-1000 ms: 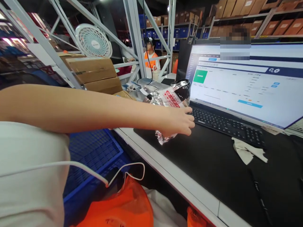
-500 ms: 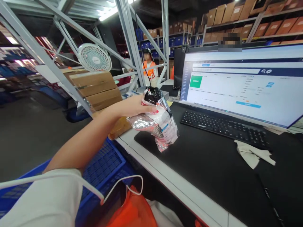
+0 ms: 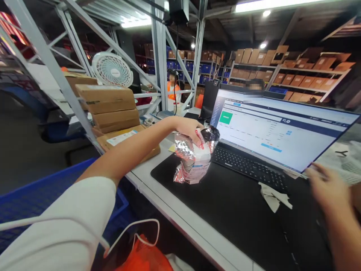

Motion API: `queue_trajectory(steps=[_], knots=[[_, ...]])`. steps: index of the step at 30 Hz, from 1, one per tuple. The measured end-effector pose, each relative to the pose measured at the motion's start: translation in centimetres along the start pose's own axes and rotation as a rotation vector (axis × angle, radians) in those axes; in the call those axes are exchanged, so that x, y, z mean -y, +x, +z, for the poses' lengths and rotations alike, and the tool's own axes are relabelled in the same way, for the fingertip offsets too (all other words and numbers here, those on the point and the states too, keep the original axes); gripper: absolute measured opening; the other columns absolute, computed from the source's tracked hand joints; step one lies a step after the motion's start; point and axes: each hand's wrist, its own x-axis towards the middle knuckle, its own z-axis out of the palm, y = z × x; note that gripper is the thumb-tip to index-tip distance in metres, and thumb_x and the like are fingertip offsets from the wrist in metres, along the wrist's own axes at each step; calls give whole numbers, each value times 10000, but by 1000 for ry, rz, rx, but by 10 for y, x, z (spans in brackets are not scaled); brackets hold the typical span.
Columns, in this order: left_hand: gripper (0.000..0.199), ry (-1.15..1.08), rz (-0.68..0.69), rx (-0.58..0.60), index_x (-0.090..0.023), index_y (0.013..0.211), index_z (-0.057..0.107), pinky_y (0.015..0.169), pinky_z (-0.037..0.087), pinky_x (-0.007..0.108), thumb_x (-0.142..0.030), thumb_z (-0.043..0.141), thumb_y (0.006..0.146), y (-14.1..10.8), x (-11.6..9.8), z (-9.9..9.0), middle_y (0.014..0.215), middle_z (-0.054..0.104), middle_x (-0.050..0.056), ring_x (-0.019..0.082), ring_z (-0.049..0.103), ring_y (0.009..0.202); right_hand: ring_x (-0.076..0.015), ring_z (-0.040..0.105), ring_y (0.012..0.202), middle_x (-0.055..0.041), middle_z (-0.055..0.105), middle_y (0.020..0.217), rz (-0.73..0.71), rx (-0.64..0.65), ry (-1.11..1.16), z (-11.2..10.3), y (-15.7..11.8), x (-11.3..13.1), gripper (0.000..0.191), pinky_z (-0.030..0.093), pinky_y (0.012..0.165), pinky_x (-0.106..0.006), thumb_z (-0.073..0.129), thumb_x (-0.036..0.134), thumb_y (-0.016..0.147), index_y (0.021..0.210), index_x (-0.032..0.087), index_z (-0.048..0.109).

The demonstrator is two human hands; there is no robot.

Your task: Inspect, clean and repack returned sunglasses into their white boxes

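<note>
My left hand (image 3: pixel 191 131) grips the top of a shiny bubble-wrap package (image 3: pixel 194 160). A white printed label covers its front, red print shows by my fingers, and a black part sticks out at the upper right. The package is over the black desk mat (image 3: pixel 225 210), in front of the keyboard (image 3: pixel 248 167); I cannot tell whether its bottom touches the mat. At the right edge my right hand (image 3: pixel 328 184) is smeared by motion, near the lower right corner of the monitor (image 3: pixel 267 128). Whether it holds anything does not show.
Crumpled pale paper (image 3: pixel 273 197) lies on the mat. Cardboard boxes (image 3: pixel 109 101) are stacked at the left beside a white fan (image 3: pixel 113 70). A blue crate (image 3: pixel 84 165) stands below the desk edge. A person in an orange vest (image 3: pixel 171 89) is farther back.
The package has turned more upright and come nearer the keyboard in my left hand. My right hand has entered at the right. The view has shifted and tilted.
</note>
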Motion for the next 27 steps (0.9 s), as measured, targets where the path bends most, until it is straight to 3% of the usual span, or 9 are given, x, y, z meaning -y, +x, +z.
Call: queue_trajectory(steps=[2, 5, 9, 12, 15, 18, 21, 23, 27], knots=[[753, -24, 44, 18, -269, 1302, 720, 802, 564, 344, -390, 812, 564, 17, -12, 4, 1101, 797, 50, 247, 718, 825, -398, 594, 1262, -203, 634, 1369, -161, 264, 190, 35, -19, 78, 759, 455, 1003, -599, 579, 769, 839, 1409, 270, 634], [932, -71, 97, 1, -272, 1453, 601, 826, 568, 342, -421, 814, 558, 34, -24, 2, 1179, 779, 56, 255, 720, 871, -375, 490, 1388, -155, 475, 1563, -317, 420, 382, 90, -41, 180, 934, 386, 1140, -572, 686, 716, 801, 1558, 233, 429], [883, -183, 159, -118, -260, 1530, 502, 1004, 519, 363, -589, 707, 736, 13, 3, 2, 1347, 705, 85, 296, 667, 1188, -319, 651, 1026, -114, 723, 1112, -166, 434, 615, 134, -34, 232, 638, 516, 932, -471, 679, 692, 800, 1182, 181, 685], [865, -531, 221, -311, -268, 1618, 326, 1112, 465, 437, -746, 414, 902, -21, 45, 41, 1533, 553, 128, 330, 559, 1370, -261, 632, 876, -57, 715, 923, -72, 386, 710, 153, -26, 231, 488, 516, 813, -389, 701, 643, 794, 959, 184, 706], [1272, -593, 335, -508, -254, 1665, 91, 1269, 258, 526, -831, 681, 697, -32, 71, 111, 1715, 219, 166, 402, 275, 1558, -240, 618, 802, -45, 694, 849, 83, 335, 762, 172, -19, 229, 482, 506, 734, -356, 723, 633, 751, 894, 174, 687], [1605, -543, 249, -692, -196, 1660, -36, 1310, 75, 556, -736, 897, 471, -12, 74, 163, 1731, 34, 214, 437, 74, 1599, -257, 654, 887, -68, 723, 956, 153, 375, 830, 193, -7, 233, 582, 535, 771, -363, 704, 687, 733, 997, 168, 683], [1649, -608, 212, -742, -174, 1655, -57, 1318, 44, 526, -660, 941, 436, 14, 72, 172, 1727, 28, 226, 417, 53, 1606, -281, 677, 1004, -98, 730, 1073, 167, 496, 828, 199, 5, 225, 783, 559, 862, -413, 514, 871, 774, 1111, 181, 663], [1616, -747, 245, -705, -207, 1651, -73, 1317, 118, 506, -656, 929, 465, 24, 75, 164, 1735, 53, 198, 388, 113, 1606, -305, 669, 1100, -125, 717, 1160, 136, 553, 706, 183, 3, 204, 885, 545, 952, -479, 332, 944, 804, 1146, 197, 660], [1482, -1111, 154, -734, -327, 1628, 22, 1222, 378, 537, -597, 926, 484, 22, 91, 151, 1690, 295, 149, 384, 370, 1522, -329, 511, 1384, -142, 577, 1460, -171, 388, 199, 89, -35, 112, 675, 354, 1185, -575, 513, 754, 910, 1341, 244, 613]])
